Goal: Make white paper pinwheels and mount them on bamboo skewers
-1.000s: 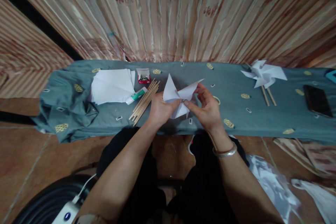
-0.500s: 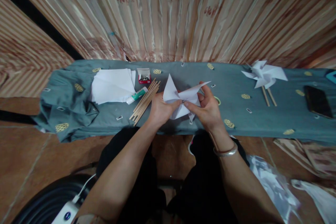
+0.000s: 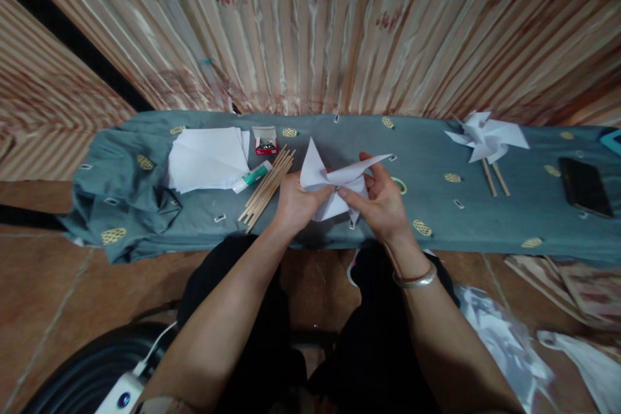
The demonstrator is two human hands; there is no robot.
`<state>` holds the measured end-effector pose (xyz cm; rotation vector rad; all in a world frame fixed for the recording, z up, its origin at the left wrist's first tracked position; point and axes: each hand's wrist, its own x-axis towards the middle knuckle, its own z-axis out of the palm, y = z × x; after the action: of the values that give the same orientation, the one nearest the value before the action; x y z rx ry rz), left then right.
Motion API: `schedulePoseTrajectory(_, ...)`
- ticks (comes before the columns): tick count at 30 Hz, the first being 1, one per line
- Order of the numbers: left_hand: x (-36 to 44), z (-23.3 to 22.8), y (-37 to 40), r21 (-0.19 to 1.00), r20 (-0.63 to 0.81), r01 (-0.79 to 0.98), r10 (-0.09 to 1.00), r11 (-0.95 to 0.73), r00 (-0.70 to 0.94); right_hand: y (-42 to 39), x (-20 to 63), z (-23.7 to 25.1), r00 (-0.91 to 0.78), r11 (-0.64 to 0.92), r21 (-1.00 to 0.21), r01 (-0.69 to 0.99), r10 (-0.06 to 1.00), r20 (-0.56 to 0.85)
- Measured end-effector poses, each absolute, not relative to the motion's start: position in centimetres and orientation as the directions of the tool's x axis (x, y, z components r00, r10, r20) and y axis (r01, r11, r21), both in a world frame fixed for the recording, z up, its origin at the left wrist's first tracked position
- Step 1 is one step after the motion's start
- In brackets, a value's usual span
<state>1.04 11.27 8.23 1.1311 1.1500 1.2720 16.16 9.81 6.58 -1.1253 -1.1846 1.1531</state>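
A white paper pinwheel (image 3: 334, 210) is held between my two hands over the middle of the cloth-covered table. My left hand (image 3: 297, 202) grips its left side, thumb pressed at the centre. From the other side my right hand (image 3: 385, 200) pinches it, the thumb tip meeting the centre and the fingers behind the paper. Something tiny shows between the thumb tips, too small to make out. Close to my left hand lies a bundle of wooden sticks (image 3: 266, 193). Beyond it stand a glue stick (image 3: 252, 176) and a small open red box (image 3: 265, 142) of metal pieces.
A stack of white paper (image 3: 208, 160) lies at the left. Finished-looking pinwheels (image 3: 488, 137) on sticks and a dark phone (image 3: 585, 186) rest at the right. A pale green ring (image 3: 400, 185) sits behind my right hand. A pleated curtain (image 3: 310, 32) hangs along the far edge.
Both hands keep their hold on the pinwheel at its centre. The fingers of my right hand have shifted slightly behind the paper; the rest of the table is unchanged.
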Motion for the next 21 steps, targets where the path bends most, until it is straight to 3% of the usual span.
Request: schedulePoseTrajectory(21,0.72,7.95,11.23,0.998,0.058,0.005,0.998,-0.058,-0.036,9.54,15.57,7.04,0.067,0.080,-0.996,0.028,0.994,0.081)
